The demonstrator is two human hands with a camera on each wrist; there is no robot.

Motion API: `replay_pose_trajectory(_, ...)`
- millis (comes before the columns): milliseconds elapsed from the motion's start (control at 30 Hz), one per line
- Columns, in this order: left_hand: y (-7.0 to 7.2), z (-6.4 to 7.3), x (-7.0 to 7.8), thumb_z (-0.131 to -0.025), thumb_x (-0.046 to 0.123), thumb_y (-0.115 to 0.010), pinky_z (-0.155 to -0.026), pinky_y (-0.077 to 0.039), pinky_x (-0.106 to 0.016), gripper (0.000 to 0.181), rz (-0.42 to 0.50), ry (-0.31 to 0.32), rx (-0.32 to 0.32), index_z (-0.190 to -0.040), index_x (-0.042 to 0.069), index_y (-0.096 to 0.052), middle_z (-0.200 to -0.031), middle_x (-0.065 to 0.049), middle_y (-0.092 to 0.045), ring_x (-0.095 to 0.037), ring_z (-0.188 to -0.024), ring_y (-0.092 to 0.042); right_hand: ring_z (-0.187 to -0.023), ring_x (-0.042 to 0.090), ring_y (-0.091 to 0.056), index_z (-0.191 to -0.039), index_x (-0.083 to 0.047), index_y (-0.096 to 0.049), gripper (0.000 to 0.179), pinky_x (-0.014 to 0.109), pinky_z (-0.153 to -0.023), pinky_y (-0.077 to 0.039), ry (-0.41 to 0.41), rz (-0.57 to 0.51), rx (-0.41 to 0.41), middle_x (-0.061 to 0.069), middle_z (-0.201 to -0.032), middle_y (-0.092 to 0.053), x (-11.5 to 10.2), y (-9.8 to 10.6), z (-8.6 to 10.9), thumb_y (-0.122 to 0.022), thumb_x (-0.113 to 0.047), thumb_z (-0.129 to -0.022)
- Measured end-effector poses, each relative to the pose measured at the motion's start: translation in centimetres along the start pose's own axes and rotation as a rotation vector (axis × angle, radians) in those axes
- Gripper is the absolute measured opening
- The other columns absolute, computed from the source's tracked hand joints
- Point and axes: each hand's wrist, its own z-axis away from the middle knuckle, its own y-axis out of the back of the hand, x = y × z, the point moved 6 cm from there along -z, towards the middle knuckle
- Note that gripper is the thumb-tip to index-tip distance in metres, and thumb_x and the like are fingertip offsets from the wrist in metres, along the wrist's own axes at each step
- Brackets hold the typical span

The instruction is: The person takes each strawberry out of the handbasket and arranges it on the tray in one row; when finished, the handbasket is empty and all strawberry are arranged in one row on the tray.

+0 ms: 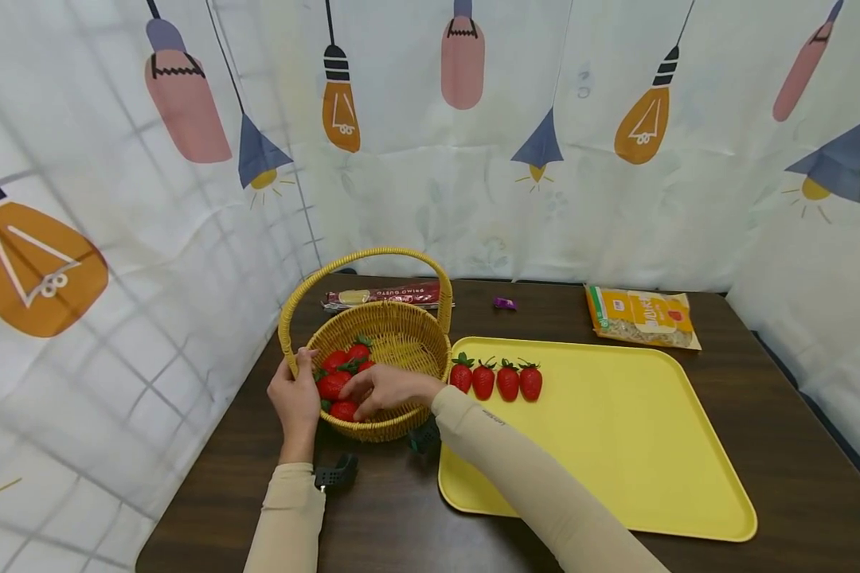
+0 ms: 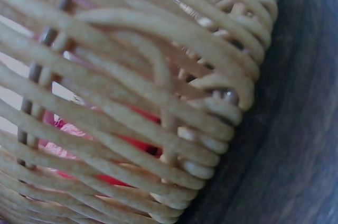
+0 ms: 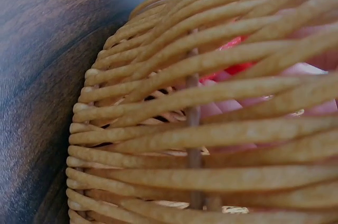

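A round yellow wicker basket (image 1: pixel 416 350) with a tall arched handle stands on the table, several red strawberries (image 1: pixel 335 360) heaped in its left part. At the left side my left hand (image 1: pixel 295 400) grips the basket by its rim, near the foot of the handle. My right hand (image 1: pixel 387 387) reaches over the near right rim into the basket, bent fingers right at the strawberries on the near side. Whether they pinch one I cannot tell. Through the weave (image 3: pixel 237 158), the right wrist view shows parts of fingers and red fruit (image 3: pixel 232 55). Red also shows through the weave in the left wrist view (image 2: pixel 121 145).
Right of the basket lies a yellow tray (image 1: pixel 616 430), with several strawberries (image 1: pixel 507 380) in a row at its upper left. Behind stand a red long packet (image 1: pixel 416 294), a small purple wrapped piece (image 1: pixel 505 303) and an orange-and-yellow food bag (image 1: pixel 643 316). Patterned curtains (image 1: pixel 430 199) enclose the table.
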Motion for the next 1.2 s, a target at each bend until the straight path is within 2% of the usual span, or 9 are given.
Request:
replay_pose_trajectory(167, 0.07, 0.0, 0.02, -0.097, 0.052, -0.052, -0.082, -0.038, -0.028, 0.053, 0.002, 0.007, 0.0, -0.105, 0.004, -0.074, -0.107, -0.015, -0.071, -0.021, -0.098, -0.059, -0.095, 0.005, -0.06, -0.127, -0.012, -0.065, 0.041, 0.02, -0.082, -0.049, 0.024, 0.075, -0.043, -0.005, -0.111, -0.066, -0.18, -0.28, -0.06, -0.072, -0.009, -0.087)
replay_pose_trajectory(333, 0.03, 0.01, 0.03, -0.098, 0.051, -0.051, -0.083, -0.038, -0.028, 0.054, -0.008, 0.004, -0.003, -0.106, 0.003, -0.074, -0.108, -0.017, -0.07, -0.024, -0.102, -0.059, -0.092, 0.006, -0.061, -0.125, -0.009, -0.065, 0.039, 0.021, -0.08, -0.05, 0.006, 0.006, -0.032, -0.003, -0.105, -0.067, -0.2, -0.24, 0.03, -0.073, -0.009, -0.087)
replay_pose_trajectory(433, 0.0, 0.05, 0.17, -0.099, 0.049, -0.05, -0.082, -0.037, -0.029, 0.053, -0.012, -0.004, -0.005, -0.106, 0.002, -0.074, -0.108, -0.019, -0.07, -0.024, -0.1, -0.058, -0.092, 0.006, -0.061, -0.123, -0.01, -0.066, 0.037, 0.022, -0.08, -0.05, -0.003, -0.01, -0.023, -0.005, -0.104, -0.066, -0.21, -0.2, 0.04, -0.073, -0.01, -0.087)
replay_pose_trajectory(700, 0.02, 0.0, 0.1, -0.098, 0.05, -0.051, -0.079, -0.036, -0.029, 0.053, -0.003, 0.001, -0.005, -0.106, 0.002, -0.074, -0.107, -0.02, -0.069, -0.015, -0.091, -0.055, -0.092, 0.007, -0.056, -0.125, -0.014, -0.067, 0.037, 0.021, -0.08, -0.049, 0.007, 0.085, -0.044, -0.008, -0.108, -0.064, -0.21, -0.35, -0.11, -0.072, -0.01, -0.088)
replay_pose_trajectory(967, 0.02, 0.09, -0.02, -0.098, 0.05, -0.05, -0.079, -0.037, -0.031, 0.053, -0.01, 0.013, -0.016, -0.106, 0.003, -0.074, -0.105, -0.02, -0.069, -0.017, -0.09, -0.055, -0.08, 0.012, -0.05, -0.129, -0.017, -0.065, 0.046, 0.023, -0.066, -0.044, 0.004, 0.122, -0.103, -0.005, -0.102, -0.06, -0.22, -0.53, 0.18, -0.067, -0.002, -0.086)
replay_pose_trajectory(1200, 0.03, 0.08, 0.15, -0.098, 0.05, -0.05, -0.075, -0.035, -0.032, 0.054, -0.01, -0.008, -0.019, -0.107, 0.002, -0.073, -0.105, -0.021, -0.069, -0.013, -0.085, -0.052, -0.09, 0.006, -0.056, -0.116, -0.013, -0.071, 0.026, 0.021, -0.08, -0.048, 0.003, 0.05, -0.084, -0.009, -0.103, -0.067, -0.11, -0.52, 0.11, -0.07, -0.01, -0.089)
